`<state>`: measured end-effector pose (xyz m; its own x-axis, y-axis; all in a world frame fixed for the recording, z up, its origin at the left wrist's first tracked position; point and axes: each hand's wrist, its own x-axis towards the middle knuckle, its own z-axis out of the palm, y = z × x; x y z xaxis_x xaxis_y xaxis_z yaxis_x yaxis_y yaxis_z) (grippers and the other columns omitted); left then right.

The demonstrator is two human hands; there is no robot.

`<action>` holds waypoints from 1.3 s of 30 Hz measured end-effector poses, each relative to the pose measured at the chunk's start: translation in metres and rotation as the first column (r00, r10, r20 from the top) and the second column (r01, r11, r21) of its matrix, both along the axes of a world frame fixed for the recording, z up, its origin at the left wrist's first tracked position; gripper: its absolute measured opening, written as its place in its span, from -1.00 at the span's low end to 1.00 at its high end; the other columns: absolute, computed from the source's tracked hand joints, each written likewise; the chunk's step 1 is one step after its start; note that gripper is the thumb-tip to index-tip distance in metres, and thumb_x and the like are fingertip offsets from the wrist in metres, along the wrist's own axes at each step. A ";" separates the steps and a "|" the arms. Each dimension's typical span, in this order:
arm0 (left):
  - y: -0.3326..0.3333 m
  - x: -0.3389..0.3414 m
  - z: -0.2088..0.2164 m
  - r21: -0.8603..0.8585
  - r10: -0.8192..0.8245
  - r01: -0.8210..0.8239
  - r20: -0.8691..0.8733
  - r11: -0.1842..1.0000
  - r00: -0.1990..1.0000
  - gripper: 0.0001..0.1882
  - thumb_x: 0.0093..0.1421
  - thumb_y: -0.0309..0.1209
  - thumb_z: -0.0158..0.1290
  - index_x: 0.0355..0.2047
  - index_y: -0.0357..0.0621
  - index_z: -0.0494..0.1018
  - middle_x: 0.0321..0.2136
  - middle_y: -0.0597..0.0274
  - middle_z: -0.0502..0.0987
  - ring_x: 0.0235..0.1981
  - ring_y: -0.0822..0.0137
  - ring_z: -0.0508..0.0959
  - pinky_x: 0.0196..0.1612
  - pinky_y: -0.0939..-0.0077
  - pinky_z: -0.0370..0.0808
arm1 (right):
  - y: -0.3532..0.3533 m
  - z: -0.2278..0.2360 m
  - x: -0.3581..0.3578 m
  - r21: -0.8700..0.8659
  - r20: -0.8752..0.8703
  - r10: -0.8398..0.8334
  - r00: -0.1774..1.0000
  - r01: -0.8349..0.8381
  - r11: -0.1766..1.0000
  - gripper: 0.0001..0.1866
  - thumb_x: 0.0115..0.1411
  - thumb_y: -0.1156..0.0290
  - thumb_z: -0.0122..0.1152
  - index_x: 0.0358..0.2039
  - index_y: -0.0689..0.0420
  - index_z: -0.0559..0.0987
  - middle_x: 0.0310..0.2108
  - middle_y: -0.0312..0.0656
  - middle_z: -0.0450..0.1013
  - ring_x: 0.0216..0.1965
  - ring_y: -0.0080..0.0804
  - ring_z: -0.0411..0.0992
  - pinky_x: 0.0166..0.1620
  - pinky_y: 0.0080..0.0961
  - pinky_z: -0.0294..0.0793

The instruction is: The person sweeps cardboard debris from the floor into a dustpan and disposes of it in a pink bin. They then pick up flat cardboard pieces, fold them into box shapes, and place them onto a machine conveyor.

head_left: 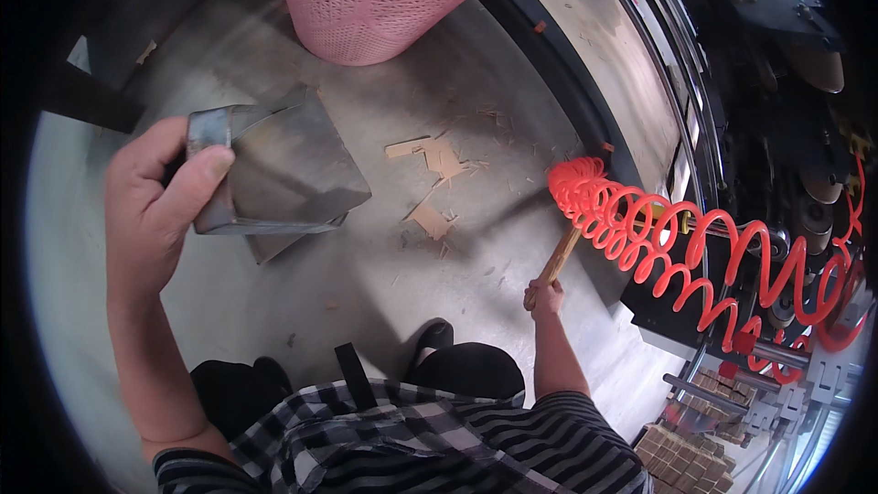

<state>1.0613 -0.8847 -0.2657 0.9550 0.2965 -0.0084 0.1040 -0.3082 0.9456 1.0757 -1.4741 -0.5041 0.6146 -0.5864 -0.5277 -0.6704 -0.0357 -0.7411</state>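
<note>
Metal is what the left hand (pixel 151 206) grips: a grey metal dustpan (pixel 274 169), pinched at its rim with the thumb on top and the fingers tucked under; the grip is tight, so the pan stays up off the floor and tips a little, its wide flat part pointing away from the person. The right hand (pixel 546 293) is closed around the end of a wooden stick (pixel 556 261); the stick leans up and away, and its far end goes behind a red curly hose (pixel 677 247), so what is on that end cannot be seen. The hose hangs stretched from the dark machine (pixel 777 128) on the right, so it loops in the air instead of lying on the ground. Between the two hands, well apart from both, thin wood scraps (pixel 430 187) and tiny chips lie scattered on the grey concrete floor (pixel 476 82). A pink plastic basket (pixel 384 0) with little holes stands farther off, past the scraps. Small wooden blocks (pixel 681 457) sit stacked low by the machine.
</note>
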 end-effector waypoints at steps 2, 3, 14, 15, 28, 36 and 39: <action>-0.004 0.002 0.004 0.009 -0.002 0.002 0.007 1.000 1.000 -0.81 0.10 -0.40 0.07 -0.56 -0.25 0.39 -0.69 0.44 0.31 -0.62 0.63 0.25 -0.57 0.69 0.16 | 0.013 0.010 -0.010 -0.119 -0.084 0.121 0.989 -0.131 0.984 -0.80 -0.05 0.73 -0.02 -0.40 0.18 0.30 -0.65 -0.20 0.34 -0.76 -0.44 0.32 -0.77 -0.52 0.26; -0.004 0.002 0.004 0.026 0.021 -0.022 0.023 0.999 1.000 -0.80 0.10 -0.39 0.07 -0.57 -0.25 0.39 -0.69 0.43 0.32 -0.63 0.63 0.26 -0.57 0.69 0.16 | 0.021 0.017 -0.013 -0.177 -0.132 0.181 0.975 -0.203 0.963 -0.80 -0.04 0.72 -0.02 -0.40 0.19 0.30 -0.65 -0.20 0.34 -0.76 -0.44 0.32 -0.77 -0.53 0.26; -0.006 0.007 0.005 0.036 0.004 -0.001 -0.082 0.999 0.997 -0.79 0.14 -0.37 0.08 -0.52 -0.27 0.40 -0.70 0.44 0.35 -0.64 0.64 0.27 -0.57 0.69 0.20 | 0.060 0.190 -0.186 0.055 -0.318 0.546 0.775 -0.560 0.827 -0.33 -0.23 0.62 0.16 0.03 0.24 0.37 -0.50 -0.22 0.42 -0.53 -0.51 0.42 -0.44 -0.53 0.45; -0.005 0.009 0.006 0.061 0.015 -0.010 -0.086 0.998 0.996 -0.74 0.11 -0.31 0.10 -0.56 -0.25 0.39 -0.70 0.38 0.38 -0.65 0.58 0.31 -0.56 0.65 0.24 | 0.059 0.203 -0.208 0.092 -0.311 0.526 0.792 -0.525 0.846 -0.37 -0.22 0.62 0.14 0.01 0.25 0.38 -0.49 -0.22 0.42 -0.54 -0.51 0.41 -0.44 -0.53 0.45; -0.003 0.004 0.009 0.346 0.003 0.001 -0.012 0.938 1.000 -0.51 0.04 0.06 0.04 -0.57 -0.18 0.46 -0.52 0.05 0.53 -0.45 -0.03 0.51 -0.41 0.15 0.37 | 0.230 0.314 -0.142 0.250 0.102 0.396 0.912 -0.409 0.877 -0.66 -0.07 0.61 0.13 -0.20 0.28 0.40 -0.57 -0.17 0.39 -0.66 -0.44 0.39 -0.63 -0.58 0.38; -0.001 0.003 0.014 0.381 -0.087 0.087 -0.017 0.920 0.996 -0.55 0.01 0.01 0.07 -0.55 -0.20 0.43 -0.52 0.00 0.50 -0.44 -0.05 0.48 -0.38 0.13 0.36 | 0.285 0.265 0.141 0.381 0.384 -0.033 0.923 -0.126 0.916 -0.86 -0.03 0.59 0.12 -0.46 0.22 0.34 -0.63 -0.11 0.35 -0.71 -0.32 0.36 -0.70 -0.43 0.36; -0.012 0.000 0.000 0.282 -0.085 0.068 0.048 0.957 0.995 -0.58 -0.01 -0.03 0.11 -0.58 -0.20 0.41 -0.57 -0.02 0.46 -0.48 -0.06 0.46 -0.40 0.11 0.35 | 0.259 0.228 0.251 0.298 0.360 -0.114 0.926 0.002 0.955 -0.83 -0.08 0.60 0.15 -0.50 0.22 0.33 -0.70 -0.13 0.30 -0.77 -0.31 0.31 -0.74 -0.42 0.32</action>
<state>1.0618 -0.8963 -0.2653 0.9711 0.2054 0.1217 0.0164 -0.5661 0.8242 1.3268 -1.2154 -0.2763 0.7672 -0.4850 -0.4198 -0.3408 0.2462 -0.9073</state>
